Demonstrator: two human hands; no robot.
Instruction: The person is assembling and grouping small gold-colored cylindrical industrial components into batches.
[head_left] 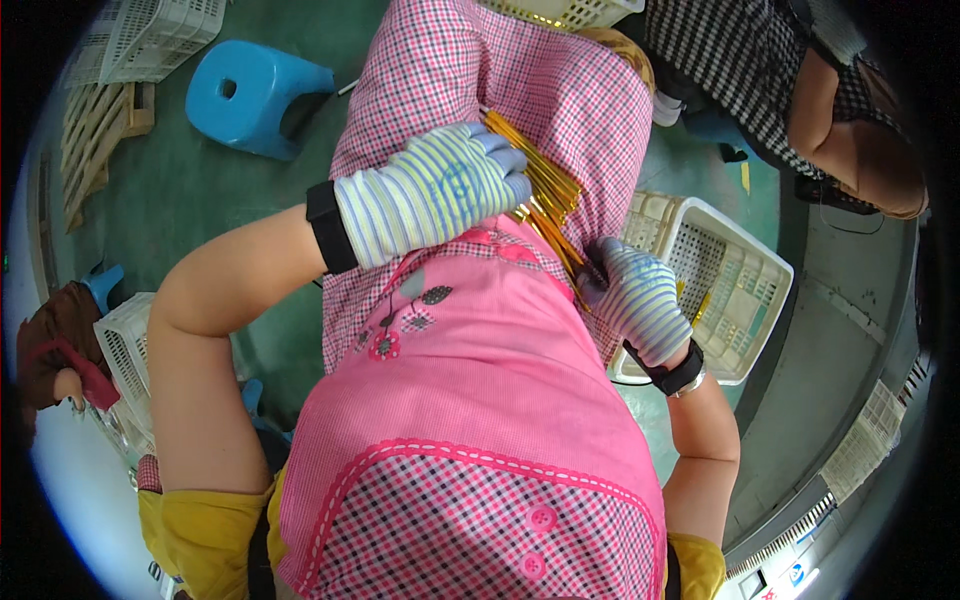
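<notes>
A loose bundle of thin golden rods (548, 180) lies across my lap, over the pink checked apron (450, 375). My left hand (440, 190), in a striped glove with grey-blue fingertips, is curled over the upper left side of the bundle. Its fingers are closed on the rods, and their palm side is hidden. At the lower right end of the rods is my right hand (635, 295), gloved the same way. Its fingers are bent together around the rod ends, partly out of sight. Black bands circle both wrists.
Right of my lap, a white plastic basket (765, 310) holds a few yellow pieces. A blue stool (235, 95) stands at upper left, near stacked white crates (165, 35) and a wooden pallet (95, 150). Another person (740, 80) sits at upper right; one more is at far left.
</notes>
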